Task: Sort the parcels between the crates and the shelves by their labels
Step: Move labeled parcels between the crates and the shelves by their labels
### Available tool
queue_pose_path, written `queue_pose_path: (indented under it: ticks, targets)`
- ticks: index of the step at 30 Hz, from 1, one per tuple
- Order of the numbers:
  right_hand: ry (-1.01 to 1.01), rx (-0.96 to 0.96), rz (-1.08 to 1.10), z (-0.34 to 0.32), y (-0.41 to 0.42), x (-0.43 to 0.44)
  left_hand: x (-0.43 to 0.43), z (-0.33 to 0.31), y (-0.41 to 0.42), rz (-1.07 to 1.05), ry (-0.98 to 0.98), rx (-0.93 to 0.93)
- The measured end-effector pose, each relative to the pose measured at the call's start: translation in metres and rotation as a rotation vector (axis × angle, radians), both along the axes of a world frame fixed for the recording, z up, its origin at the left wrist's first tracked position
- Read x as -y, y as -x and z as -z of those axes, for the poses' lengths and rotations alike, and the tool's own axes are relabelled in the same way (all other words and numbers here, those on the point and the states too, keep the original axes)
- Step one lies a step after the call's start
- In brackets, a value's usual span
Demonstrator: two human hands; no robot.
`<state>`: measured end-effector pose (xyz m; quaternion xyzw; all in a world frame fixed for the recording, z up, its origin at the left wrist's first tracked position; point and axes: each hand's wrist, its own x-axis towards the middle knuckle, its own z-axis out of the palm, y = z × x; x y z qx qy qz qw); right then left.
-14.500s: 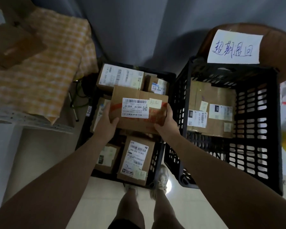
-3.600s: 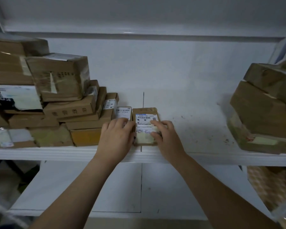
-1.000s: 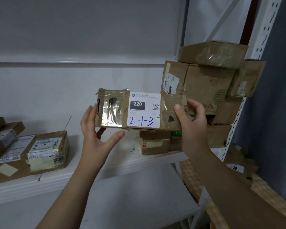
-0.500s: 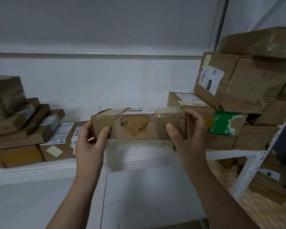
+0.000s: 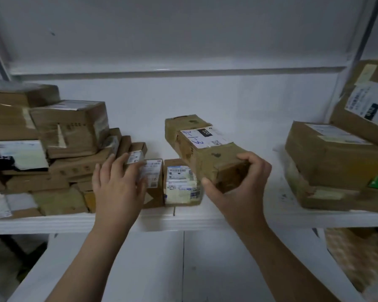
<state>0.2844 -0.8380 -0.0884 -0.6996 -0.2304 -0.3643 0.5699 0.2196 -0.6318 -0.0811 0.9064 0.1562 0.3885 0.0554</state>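
Head view: the right hand (image 5: 238, 182) grasps the near end of a long parcel (image 5: 196, 153), thumb pressed to its lower left side and fingers (image 5: 252, 159) curled over the top right edge, with the forearm rising from the lower right of the picture. That long parcel is held in the air over the middle of the shelf (image 5: 183, 221), tilted so its far end points up and away to the left; its white label (image 5: 203, 137), hand-marked 2-1-3 with a printed 220, faces upward. The near end hangs just above a small parcel (image 5: 180, 185) that stands on the shelf with white labels on top. The left hand (image 5: 118, 186) is released, palm down, its fingers straight and slightly spread, with the fingertips lying against a flat parcel (image 5: 153, 171) just left of the small one and reaching a little labelled box (image 5: 135, 156) behind it. Further left, a left stack (image 5: 70, 131) of brown cartons fills that end of the shelf, blurred at the edge. On the far right, a right stack (image 5: 334, 153) of larger cartons stands well apart from the held one. Below the board a lower shelf (image 5: 162, 269) shows between the two forearms.
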Motion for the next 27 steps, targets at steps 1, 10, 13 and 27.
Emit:
queue_pose_path:
  ticks: [1,10,13,27]
  targets:
    - [0.033,0.011,0.051,0.000,0.000,-0.019,-0.009,0.001,0.002,-0.018,-0.034,-0.030]
    - [0.467,-0.090,0.242,0.026,-0.003,-0.127,-0.051,0.001,0.012,0.086,-0.202,-0.068]
    - [0.418,-0.086,0.101,0.028,-0.010,-0.125,-0.058,-0.003,0.013,0.088,-0.206,-0.094]
    - [0.851,-0.017,-0.189,-0.004,-0.031,-0.086,-0.054,-0.010,0.004,0.207,-0.207,0.018]
